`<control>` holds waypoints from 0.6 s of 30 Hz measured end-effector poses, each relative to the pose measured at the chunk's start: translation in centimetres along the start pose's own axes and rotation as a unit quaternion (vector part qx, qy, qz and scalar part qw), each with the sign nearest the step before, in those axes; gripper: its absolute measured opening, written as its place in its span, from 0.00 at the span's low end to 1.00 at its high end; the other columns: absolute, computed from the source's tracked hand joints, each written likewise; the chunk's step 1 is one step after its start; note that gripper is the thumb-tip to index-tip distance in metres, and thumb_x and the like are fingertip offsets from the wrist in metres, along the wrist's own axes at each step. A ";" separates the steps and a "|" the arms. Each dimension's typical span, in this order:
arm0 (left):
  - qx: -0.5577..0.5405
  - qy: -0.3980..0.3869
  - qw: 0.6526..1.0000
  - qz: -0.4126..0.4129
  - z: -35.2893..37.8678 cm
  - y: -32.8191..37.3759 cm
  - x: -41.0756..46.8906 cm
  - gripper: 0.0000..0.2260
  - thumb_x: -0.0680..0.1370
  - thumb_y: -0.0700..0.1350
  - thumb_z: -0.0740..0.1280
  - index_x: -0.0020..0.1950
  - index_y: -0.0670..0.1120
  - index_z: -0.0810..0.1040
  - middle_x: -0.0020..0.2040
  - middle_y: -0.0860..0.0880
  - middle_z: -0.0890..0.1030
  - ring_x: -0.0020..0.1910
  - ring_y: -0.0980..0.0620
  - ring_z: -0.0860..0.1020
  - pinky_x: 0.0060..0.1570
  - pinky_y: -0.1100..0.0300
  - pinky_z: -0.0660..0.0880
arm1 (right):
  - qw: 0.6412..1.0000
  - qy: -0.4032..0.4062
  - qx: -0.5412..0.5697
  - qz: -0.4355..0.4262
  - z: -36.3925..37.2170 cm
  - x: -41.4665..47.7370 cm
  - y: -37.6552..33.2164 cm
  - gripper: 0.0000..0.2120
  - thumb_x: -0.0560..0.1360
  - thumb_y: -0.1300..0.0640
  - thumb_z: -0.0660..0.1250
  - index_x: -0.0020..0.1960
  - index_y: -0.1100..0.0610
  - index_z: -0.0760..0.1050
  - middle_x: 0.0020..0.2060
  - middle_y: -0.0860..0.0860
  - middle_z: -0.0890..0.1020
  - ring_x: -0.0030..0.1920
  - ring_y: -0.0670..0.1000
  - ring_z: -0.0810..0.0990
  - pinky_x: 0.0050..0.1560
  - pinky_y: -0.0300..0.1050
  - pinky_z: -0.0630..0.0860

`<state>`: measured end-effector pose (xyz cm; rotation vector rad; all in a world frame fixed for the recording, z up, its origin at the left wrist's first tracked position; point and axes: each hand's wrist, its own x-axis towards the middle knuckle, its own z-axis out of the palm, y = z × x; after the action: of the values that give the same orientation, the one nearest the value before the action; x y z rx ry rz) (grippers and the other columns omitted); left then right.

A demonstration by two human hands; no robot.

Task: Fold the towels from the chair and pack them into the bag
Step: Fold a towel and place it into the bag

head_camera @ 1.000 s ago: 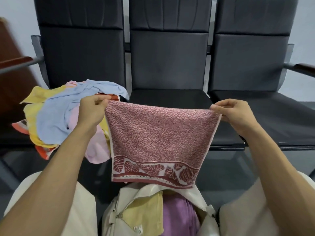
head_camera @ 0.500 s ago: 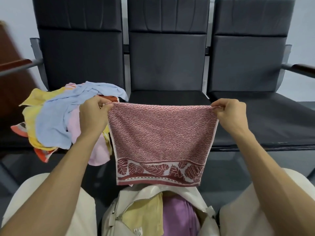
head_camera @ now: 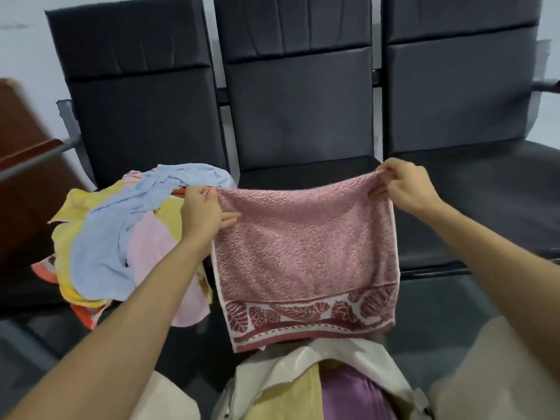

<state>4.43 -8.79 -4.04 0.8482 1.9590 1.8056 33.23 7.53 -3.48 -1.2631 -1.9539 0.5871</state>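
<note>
Head view: left hand and right hand each pinch a top corner of the pink towel, hung doubled above the open bag; soft, light, limp, probably best held by corners.

You seem to be in a waiting area or office lobby. Facing you stands a row of three black padded chairs, identical and joined on one metal frame by a crossbar, with a wood-topped armrest at the left end. Behind them is a bare pale wall, and below them a plain grey floor.
</note>
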 end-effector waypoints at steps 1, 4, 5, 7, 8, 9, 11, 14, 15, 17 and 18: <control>0.009 0.003 1.000 0.026 0.3 0.2 0.8 0.04 0.84 0.44 0.54 0.55 0.45 0.66 0.54 0.43 0.75 0.42 0.45 0.84 0.44 0.53 0.82 | 0.998 0.051 -0.008 -0.028 0.3 0.1 0.0 0.11 0.79 0.65 0.56 0.53 0.60 0.76 0.44 0.54 0.83 0.43 0.52 0.81 0.49 0.45 0.76; 0.118 -0.012 0.986 0.120 1.0 -0.3 1.7 0.04 0.83 0.44 0.55 0.50 0.46 0.65 0.42 0.49 0.72 0.41 0.50 0.75 0.42 0.56 0.71 | 0.990 0.119 0.019 -0.076 1.2 0.1 -0.2 0.08 0.80 0.63 0.56 0.54 0.60 0.74 0.44 0.53 0.81 0.41 0.52 0.76 0.42 0.43 0.69; 0.162 -0.032 0.977 0.136 1.1 -1.0 1.4 0.04 0.83 0.44 0.56 0.50 0.45 0.65 0.39 0.50 0.71 0.40 0.50 0.71 0.39 0.54 0.67 | 0.991 0.103 0.024 -0.079 1.6 0.1 -0.1 0.08 0.81 0.62 0.56 0.53 0.59 0.74 0.44 0.54 0.82 0.41 0.53 0.78 0.42 0.45 0.72; 0.237 -0.081 0.961 0.121 1.4 -3.2 0.3 0.04 0.84 0.44 0.56 0.51 0.44 0.66 0.41 0.49 0.73 0.41 0.49 0.72 0.40 0.54 0.66 | 0.998 0.003 0.016 -0.058 2.3 -0.2 0.9 0.09 0.80 0.62 0.56 0.48 0.56 0.75 0.44 0.55 0.84 0.40 0.53 0.84 0.46 0.51 0.80; 0.261 -0.111 0.955 0.092 1.5 -4.1 -0.5 0.04 0.84 0.43 0.56 0.52 0.44 0.66 0.43 0.48 0.76 0.42 0.49 0.75 0.42 0.53 0.69 | 0.996 -0.075 -0.014 -0.039 2.4 -0.6 1.5 0.11 0.79 0.64 0.56 0.44 0.54 0.74 0.43 0.55 0.84 0.39 0.53 0.85 0.46 0.52 0.82; 0.277 -0.144 0.948 0.058 1.5 -5.1 -0.9 0.03 0.84 0.43 0.56 0.53 0.45 0.67 0.46 0.47 0.78 0.43 0.49 0.78 0.45 0.52 0.74 | 0.985 -0.158 -0.068 -0.036 2.5 -1.1 1.9 0.12 0.78 0.65 0.57 0.42 0.52 0.74 0.43 0.54 0.84 0.40 0.53 0.85 0.46 0.50 0.82; 0.345 -0.190 0.918 0.038 1.5 -5.9 -1.5 0.03 0.83 0.44 0.55 0.53 0.46 0.67 0.48 0.46 0.77 0.45 0.48 0.78 0.48 0.50 0.74 | 0.944 -0.260 -0.194 -0.060 2.5 -2.1 2.4 0.12 0.77 0.66 0.58 0.45 0.53 0.75 0.45 0.53 0.82 0.45 0.52 0.80 0.47 0.43 0.75; 0.406 -0.264 0.872 0.077 1.1 -6.3 -2.6 0.03 0.83 0.44 0.55 0.51 0.46 0.64 0.45 0.46 0.74 0.40 0.49 0.74 0.38 0.54 0.66 | 0.924 -0.285 -0.237 -0.094 2.4 -3.3 2.6 0.09 0.78 0.63 0.62 0.55 0.57 0.78 0.52 0.52 0.82 0.52 0.52 0.78 0.52 0.43 0.72; 0.420 -0.296 0.854 0.087 0.9 -6.4 -3.2 0.02 0.83 0.44 0.54 0.51 0.48 0.63 0.44 0.46 0.74 0.38 0.51 0.73 0.35 0.56 0.65 | 0.919 -0.297 -0.239 -0.099 2.4 -3.6 2.5 0.09 0.78 0.61 0.64 0.57 0.56 0.77 0.53 0.51 0.82 0.53 0.52 0.78 0.54 0.43 0.73; 0.463 -0.344 0.810 0.106 0.5 -6.7 -4.3 0.03 0.83 0.45 0.55 0.55 0.50 0.60 0.46 0.47 0.74 0.35 0.54 0.72 0.32 0.59 0.67 | 0.906 -0.328 -0.245 -0.105 2.7 -4.0 2.4 0.13 0.76 0.57 0.69 0.60 0.54 0.75 0.55 0.50 0.82 0.56 0.51 0.79 0.58 0.45 0.75; 0.485 -0.355 0.790 0.117 0.4 -6.7 -4.7 0.07 0.83 0.45 0.55 0.60 0.50 0.59 0.50 0.47 0.73 0.35 0.54 0.72 0.31 0.60 0.66 | 0.901 -0.337 -0.253 -0.104 2.9 -4.1 2.4 0.16 0.75 0.55 0.71 0.61 0.53 0.74 0.56 0.50 0.81 0.56 0.51 0.78 0.58 0.46 0.75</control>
<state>6.90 -11.54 -11.37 1.7879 2.1642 0.2339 33.45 4.85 -8.35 -1.2101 -2.9294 0.4502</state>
